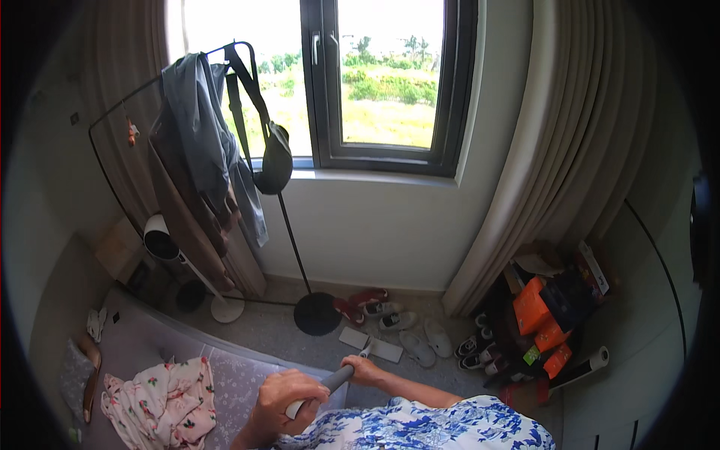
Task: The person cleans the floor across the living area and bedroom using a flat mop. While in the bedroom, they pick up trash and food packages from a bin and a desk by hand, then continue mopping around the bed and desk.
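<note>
A floor mop handle (338, 379), grey with a white end, slants between my two hands. My left hand (292, 400) is closed around its upper end, near my body. Farther down the pole, my right hand (363, 371) is closed around it. The flat white mop head (387, 350) rests on the grey floor beyond my right hand, close to white slippers (417, 347). Part of the mop head's middle is covered by its joint.
A bed with crumpled floral cloth (163, 402) lies at left. A clothes rack's round black base (318, 314) and a white fan's base (227, 306) stand on the floor. Several shoes (398, 321) lie by the wall; orange bags (531, 306) are piled at right.
</note>
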The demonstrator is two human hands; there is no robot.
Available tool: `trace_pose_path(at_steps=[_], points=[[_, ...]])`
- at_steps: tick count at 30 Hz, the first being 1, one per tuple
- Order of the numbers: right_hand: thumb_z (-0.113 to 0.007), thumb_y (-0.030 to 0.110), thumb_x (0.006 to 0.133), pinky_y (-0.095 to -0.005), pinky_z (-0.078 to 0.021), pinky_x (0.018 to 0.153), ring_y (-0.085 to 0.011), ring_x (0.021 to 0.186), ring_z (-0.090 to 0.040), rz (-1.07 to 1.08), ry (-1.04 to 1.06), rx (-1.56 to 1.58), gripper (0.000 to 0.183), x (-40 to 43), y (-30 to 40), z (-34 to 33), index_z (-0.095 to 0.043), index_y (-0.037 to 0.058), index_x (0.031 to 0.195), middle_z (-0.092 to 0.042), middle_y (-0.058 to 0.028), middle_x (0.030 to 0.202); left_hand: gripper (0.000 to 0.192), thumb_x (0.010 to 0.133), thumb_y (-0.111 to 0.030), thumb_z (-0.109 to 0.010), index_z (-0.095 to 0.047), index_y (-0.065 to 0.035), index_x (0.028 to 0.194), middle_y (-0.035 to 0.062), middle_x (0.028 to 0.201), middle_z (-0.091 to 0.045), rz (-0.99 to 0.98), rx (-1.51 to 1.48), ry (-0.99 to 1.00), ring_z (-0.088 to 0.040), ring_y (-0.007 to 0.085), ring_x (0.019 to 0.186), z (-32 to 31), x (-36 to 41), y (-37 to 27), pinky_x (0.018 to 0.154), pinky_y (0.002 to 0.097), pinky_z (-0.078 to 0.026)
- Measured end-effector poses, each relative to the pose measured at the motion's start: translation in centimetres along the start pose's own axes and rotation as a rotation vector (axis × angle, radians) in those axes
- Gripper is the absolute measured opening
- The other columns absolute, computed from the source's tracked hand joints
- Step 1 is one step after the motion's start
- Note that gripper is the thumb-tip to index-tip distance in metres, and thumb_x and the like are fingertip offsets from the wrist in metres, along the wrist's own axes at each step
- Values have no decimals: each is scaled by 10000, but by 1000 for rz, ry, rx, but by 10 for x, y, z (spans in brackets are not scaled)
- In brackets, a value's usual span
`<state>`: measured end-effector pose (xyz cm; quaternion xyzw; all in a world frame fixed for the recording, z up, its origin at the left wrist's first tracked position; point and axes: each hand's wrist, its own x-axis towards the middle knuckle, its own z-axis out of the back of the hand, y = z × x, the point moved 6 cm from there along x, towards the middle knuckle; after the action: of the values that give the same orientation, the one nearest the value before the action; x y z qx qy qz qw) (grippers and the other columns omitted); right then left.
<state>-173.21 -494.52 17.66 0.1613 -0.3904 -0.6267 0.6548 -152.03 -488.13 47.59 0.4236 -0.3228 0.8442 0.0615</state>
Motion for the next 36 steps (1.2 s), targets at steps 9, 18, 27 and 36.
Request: trace_pose_path(at_steps=[9,18,27,36], points=[[-722,184,694,-396,-452,798,-321,919,-577,-65,37,11,269,-25,33,9,-587,91,907,-610,-120,926,162,664,10,-551,-604,-14,816,93,638,-645,-117,-160,4,-666,221,597,20,18,-4,528,294,-472],[-726,244,722,-426,-464,782,-323,951,-592,-163,114,65,239,-41,52,22,-611,87,862,-638,-127,912,159,802,-102,-542,-576,-15,931,85,641,-644,-205,-179,153,-660,206,572,20,43,-10,492,277,-461],[-700,250,728,-445,-445,756,-308,883,-616,-217,138,213,206,-52,65,22,-628,68,792,-649,-130,852,217,830,-124,-464,-514,22,983,98,603,-589,-282,-281,96,-566,186,478,19,60,-5,443,274,-350],[-694,216,739,-380,-490,736,-259,821,-640,-334,174,300,166,-66,51,31,-632,80,811,-649,-118,810,304,841,-160,-402,-507,33,1051,121,615,-560,-212,-296,11,-547,200,501,18,63,29,477,311,-335]])
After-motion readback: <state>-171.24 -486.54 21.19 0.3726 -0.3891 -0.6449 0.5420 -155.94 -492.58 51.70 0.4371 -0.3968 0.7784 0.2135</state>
